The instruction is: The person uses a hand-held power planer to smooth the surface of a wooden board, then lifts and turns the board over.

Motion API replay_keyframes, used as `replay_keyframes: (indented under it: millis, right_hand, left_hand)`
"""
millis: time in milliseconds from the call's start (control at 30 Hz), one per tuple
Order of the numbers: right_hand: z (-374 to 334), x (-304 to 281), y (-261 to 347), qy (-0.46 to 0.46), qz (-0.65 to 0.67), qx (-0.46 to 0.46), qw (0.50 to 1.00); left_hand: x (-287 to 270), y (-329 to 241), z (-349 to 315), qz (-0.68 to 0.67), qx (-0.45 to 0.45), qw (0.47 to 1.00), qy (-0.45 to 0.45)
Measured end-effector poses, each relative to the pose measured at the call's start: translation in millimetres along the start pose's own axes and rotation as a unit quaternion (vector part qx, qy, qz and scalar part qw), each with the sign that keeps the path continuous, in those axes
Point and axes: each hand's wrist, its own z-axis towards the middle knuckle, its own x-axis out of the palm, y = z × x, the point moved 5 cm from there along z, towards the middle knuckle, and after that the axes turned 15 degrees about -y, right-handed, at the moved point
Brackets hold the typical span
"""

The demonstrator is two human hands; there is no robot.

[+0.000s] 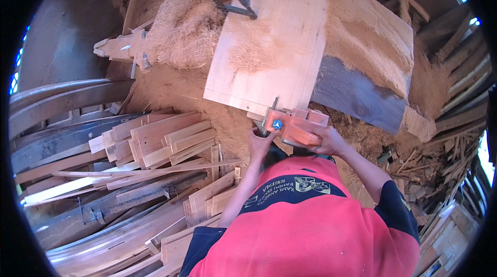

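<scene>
Close in front of my body, at the near end of a wide pale board point(279, 23), is an orange power tool that looks like an electric planer point(293, 126). It has a blue-capped knob and a thin dark bar sticking up. My right hand point(327, 140) is closed around its rear handle. At its left end my left hand point(259, 142) is bent against the body by the knob; its fingers are partly hidden. Loose shavings lie on the board. A dark clamp point(240, 8) with a grey handle grips the board's far left edge.
Heaped shavings point(181, 33) cover the bench left of the board. To the right, a dark plank point(357, 93) lies partly under sawdust. Stacked cut timber point(165, 137) fills the left side. Wood scraps point(419, 173) are piled at the right.
</scene>
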Motion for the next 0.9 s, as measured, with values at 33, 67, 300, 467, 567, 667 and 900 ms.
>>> replay_keyframes:
  millis: [33, 67, 300, 467, 567, 667, 900]
  right_hand:
    - [8.4, 8.0, 4.4, 0.0, -0.001, -0.004, 1.0]
    - [17.9, 20.8, 8.9, 0.013, -0.03, -0.003, 0.999]
    - [127.2, 76.8, 121.9, 0.041, 0.049, -0.074, 0.995]
    - [197.9, 134.2, 168.1, 0.062, 0.058, -0.044, 0.995]
    - [236.0, 171.1, 191.7, -0.04, 0.137, -0.152, 0.978]
    - [251.5, 175.0, 230.7, 0.033, 0.125, -0.077, 0.989]
    - [180.0, 122.7, 155.6, 0.021, 0.083, -0.084, 0.993]
  left_hand:
    - [-9.1, -5.4, 8.8, -0.003, 0.001, 1.0, -0.003]
    - [-21.3, -9.3, 19.6, -0.009, -0.013, 1.0, -0.009]
    - [-99.4, 32.9, 137.8, -0.06, -0.012, 0.992, -0.107]
    - [-157.8, 44.9, 228.2, -0.059, 0.018, 0.986, -0.152]
    - [-199.2, 58.0, 285.1, -0.091, 0.013, 0.984, -0.155]
    - [-239.7, 77.0, 310.9, -0.126, 0.001, 0.978, -0.165]
    - [-149.6, 57.0, 222.4, -0.092, -0.042, 0.993, -0.058]
